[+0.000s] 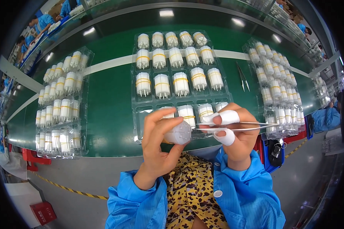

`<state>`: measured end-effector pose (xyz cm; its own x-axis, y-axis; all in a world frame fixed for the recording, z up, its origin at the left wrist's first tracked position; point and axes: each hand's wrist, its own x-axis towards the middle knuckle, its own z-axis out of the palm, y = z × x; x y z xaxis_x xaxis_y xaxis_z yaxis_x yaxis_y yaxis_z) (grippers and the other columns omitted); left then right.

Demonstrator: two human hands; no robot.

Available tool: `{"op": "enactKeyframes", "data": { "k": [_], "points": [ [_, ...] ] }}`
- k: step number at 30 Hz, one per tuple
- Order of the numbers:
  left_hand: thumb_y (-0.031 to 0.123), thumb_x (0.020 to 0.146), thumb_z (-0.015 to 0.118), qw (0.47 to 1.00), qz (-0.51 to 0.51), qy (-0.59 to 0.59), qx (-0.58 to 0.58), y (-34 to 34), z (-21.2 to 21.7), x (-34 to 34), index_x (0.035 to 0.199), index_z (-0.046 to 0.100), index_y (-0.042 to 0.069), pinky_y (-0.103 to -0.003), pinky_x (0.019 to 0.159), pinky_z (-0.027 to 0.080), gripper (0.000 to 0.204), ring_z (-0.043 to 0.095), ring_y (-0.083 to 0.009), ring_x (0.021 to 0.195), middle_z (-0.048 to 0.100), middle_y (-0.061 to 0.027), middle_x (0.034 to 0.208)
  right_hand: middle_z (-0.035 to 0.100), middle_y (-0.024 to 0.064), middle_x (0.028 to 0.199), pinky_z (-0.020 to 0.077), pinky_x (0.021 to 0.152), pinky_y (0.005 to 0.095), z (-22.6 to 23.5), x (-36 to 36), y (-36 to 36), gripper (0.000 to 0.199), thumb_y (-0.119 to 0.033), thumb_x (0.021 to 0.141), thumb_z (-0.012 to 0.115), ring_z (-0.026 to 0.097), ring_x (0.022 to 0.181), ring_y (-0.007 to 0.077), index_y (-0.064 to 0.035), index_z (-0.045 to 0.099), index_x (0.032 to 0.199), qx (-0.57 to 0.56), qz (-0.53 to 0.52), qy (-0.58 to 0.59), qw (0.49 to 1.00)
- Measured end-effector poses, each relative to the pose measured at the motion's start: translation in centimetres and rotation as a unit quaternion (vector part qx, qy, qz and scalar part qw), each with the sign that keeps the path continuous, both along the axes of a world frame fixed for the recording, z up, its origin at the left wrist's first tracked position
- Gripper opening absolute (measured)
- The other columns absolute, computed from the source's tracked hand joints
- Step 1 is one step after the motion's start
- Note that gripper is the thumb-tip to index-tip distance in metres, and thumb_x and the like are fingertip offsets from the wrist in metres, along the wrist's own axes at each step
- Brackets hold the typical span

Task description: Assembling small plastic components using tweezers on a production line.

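My left hand (158, 147) grips a white cylindrical plug-like part (179, 133) between thumb and fingers. Its round end, with small pins or holes, faces right. In my right hand (240, 143), wrapped in white tape at the thumb and a finger, metal tweezers (252, 126) are pinched. Their tips point left, close to the part's end face; whether they touch it I cannot tell. Both hands are over the near edge of a clear plastic tray (156, 104). Rows of similar white pinned parts (180, 83), banded in yellow, fill much of it, and my hands partly hide the nearest row.
Another clear tray of white parts (65, 108) lies on the left of the green table (107, 95), and one more tray of parts (276, 88) on the right. A second pair of tweezers (242, 77) rests beside the middle tray. Other people in blue work farther off.
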<state>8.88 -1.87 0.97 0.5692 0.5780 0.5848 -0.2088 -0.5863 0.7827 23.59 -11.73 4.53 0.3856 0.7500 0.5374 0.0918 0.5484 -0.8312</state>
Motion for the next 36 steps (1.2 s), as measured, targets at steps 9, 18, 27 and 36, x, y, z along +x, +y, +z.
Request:
{"op": "enactKeyframes", "data": {
  "k": [9,18,27,36],
  "points": [
    [-0.007,0.066,0.069,0.997,0.022,-0.065,-0.040,-0.9,-0.7,1.0,0.114,0.052,0.000,-0.035,0.083,0.043,0.051,0.053,-0.0290,0.097,0.056,-0.0173,0.112,0.064,0.0144,0.092,0.0512,0.071,0.0267,-0.9,-1.2,0.2,0.024,0.005,0.077,0.067,0.064,0.085,0.0189,0.0020,0.064,0.101,-0.027,-0.029,-0.021,0.999],
    [-0.008,0.062,0.070,0.996,0.067,-0.047,0.032,-0.8,-1.0,0.9,0.114,0.053,0.000,-0.036,0.083,0.042,0.055,0.052,-0.0303,0.097,0.057,-0.0157,0.108,0.065,0.0131,0.089,0.0491,0.069,0.0261,-1.4,-1.4,0.6,0.021,0.005,0.077,0.067,0.063,0.081,0.0167,0.0027,0.065,0.097,-0.025,-0.032,0.018,0.999],
    [-0.009,0.060,0.068,0.996,0.071,-0.041,0.046,-0.6,-1.2,0.9,0.112,0.055,0.001,-0.036,0.083,0.042,0.055,0.052,-0.0305,0.097,0.057,-0.0155,0.108,0.065,0.0130,0.089,0.0484,0.068,0.0258,-1.8,-1.3,0.7,0.019,0.006,0.077,0.067,0.062,0.080,0.0162,0.0035,0.065,0.096,-0.023,-0.029,0.031,0.999],
    [-0.010,0.059,0.067,0.995,0.071,-0.033,0.065,-0.4,-1.1,0.7,0.112,0.056,0.001,-0.037,0.082,0.042,0.055,0.051,-0.0310,0.096,0.057,-0.0149,0.109,0.066,0.0143,0.087,0.0494,0.066,0.0261,-1.7,-1.3,0.8,0.017,0.004,0.076,0.068,0.063,0.078,0.0175,0.0036,0.065,0.093,-0.021,-0.042,0.014,0.999]
  ]
}}
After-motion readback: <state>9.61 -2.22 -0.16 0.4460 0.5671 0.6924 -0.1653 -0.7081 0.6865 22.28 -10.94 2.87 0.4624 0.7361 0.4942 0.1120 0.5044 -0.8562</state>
